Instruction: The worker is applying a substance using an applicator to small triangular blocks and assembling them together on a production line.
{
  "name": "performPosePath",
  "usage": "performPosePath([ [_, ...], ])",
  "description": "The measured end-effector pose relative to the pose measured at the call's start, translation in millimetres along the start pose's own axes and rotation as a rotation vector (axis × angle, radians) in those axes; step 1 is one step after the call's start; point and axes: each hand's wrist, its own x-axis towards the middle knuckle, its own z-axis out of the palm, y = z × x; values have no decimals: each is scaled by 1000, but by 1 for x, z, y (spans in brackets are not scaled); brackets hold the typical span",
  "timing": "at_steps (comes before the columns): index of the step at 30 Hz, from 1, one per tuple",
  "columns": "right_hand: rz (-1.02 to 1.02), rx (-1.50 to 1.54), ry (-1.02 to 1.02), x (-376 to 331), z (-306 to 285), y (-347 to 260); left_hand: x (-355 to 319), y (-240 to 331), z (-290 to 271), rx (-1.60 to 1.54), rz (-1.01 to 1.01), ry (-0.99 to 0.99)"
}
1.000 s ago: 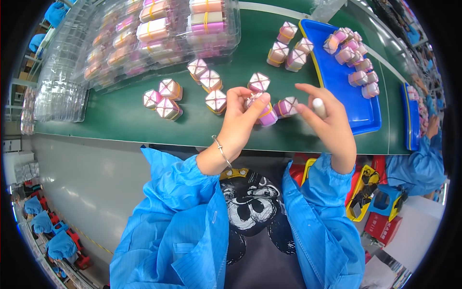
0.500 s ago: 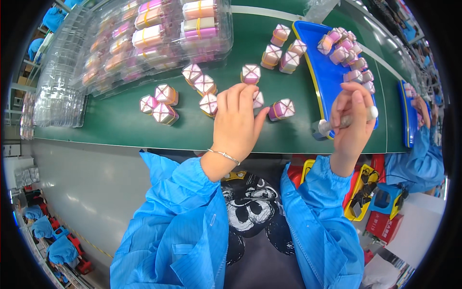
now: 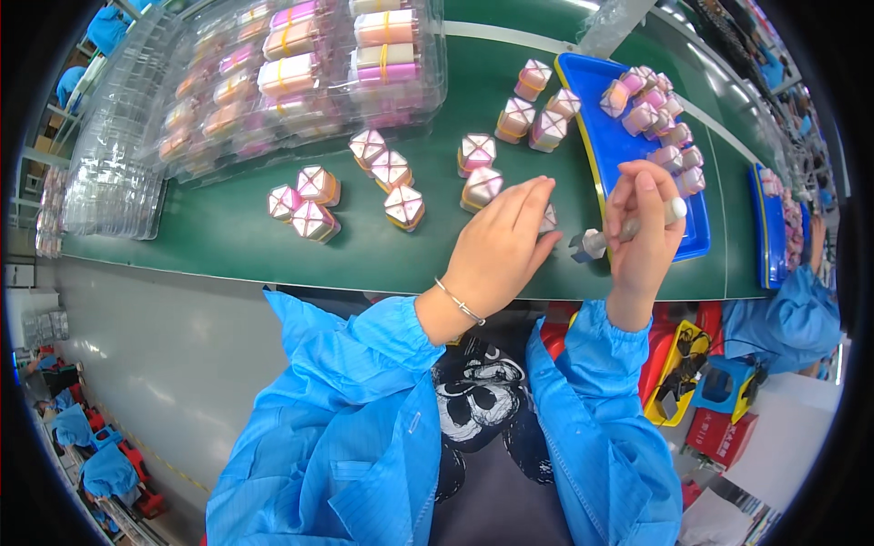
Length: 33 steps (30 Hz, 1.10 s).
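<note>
My left hand (image 3: pixel 499 244) reaches across the green table, its fingers and thumb closed around the sides of a small banded bundle (image 3: pixel 549 218), mostly hidden under it. My right hand (image 3: pixel 645 227) grips a whitish stick-like tool (image 3: pixel 596 241) with a pale knob at one end and a grey, block-shaped end over the table. Just left of my left fingers stands another bundle (image 3: pixel 482 188), pink and white with a crossed top, with one more bundle (image 3: pixel 477 153) behind it. A separate bundle (image 3: pixel 404 207) is farther left.
A blue tray (image 3: pixel 628 168) with several bundles lies at right. Clear plastic trays (image 3: pixel 291 77) full of banded blocks are at far left, beside stacked trays (image 3: pixel 109 127). More bundles (image 3: pixel 316 221) stand on the table (image 3: pixel 200 232). Another person's blue sleeve (image 3: pixel 787 318) is at far right.
My left hand has moved right, from the middle bundle to the one beside it, uncovering the former. My right hand has shifted slightly left with the tool. The view has tilted a little.
</note>
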Motion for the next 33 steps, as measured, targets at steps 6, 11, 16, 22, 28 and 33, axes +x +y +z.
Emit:
performPosePath([
  [6,101,-27,-33,-2,-3,4,-5,-3,2,-175,-213,-99],
  [11,140,9,-79,-6,2,6,-18,-10,-1,-347,-282,-18],
  [16,87,44,-61,-3,9,7,-18,-14,6,-419,-273,-59],
  [22,-139,172,-86,14,8,-15,-16,-17,6,-442,-266,-74],
  [28,-141,130,-256,13,40,-10,-15,-16,3,-466,-298,-105],
  [33,-83,91,-393,14,39,-1,-15,-17,3,-484,-289,-104],
])
